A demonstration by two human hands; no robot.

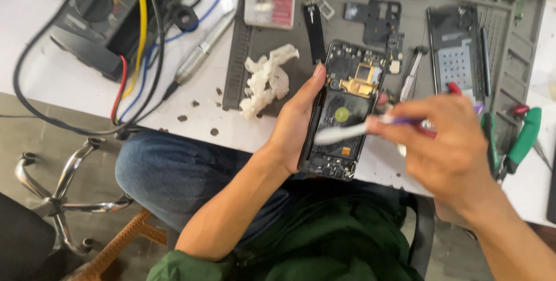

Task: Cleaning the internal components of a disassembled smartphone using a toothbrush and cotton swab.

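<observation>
Left hand [295,125] is cupped palm-up, thumb stretched along the top, fingers wrapped underneath. Right hand [446,142] comes in from the right, blurry, fingers pinched together, both forearms bare.

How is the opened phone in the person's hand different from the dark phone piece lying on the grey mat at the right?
The opened phone is held up, tilted, in the left hand; the dark phone piece lies flat on the grey mat, untouched. The opened phone shows a gold part and a round yellow-green spot inside; the dark phone piece shows a pale dotted patch. The right hand holds a blurred white-tipped brush over the opened phone only. Both are dark, tall rectangles.
</observation>
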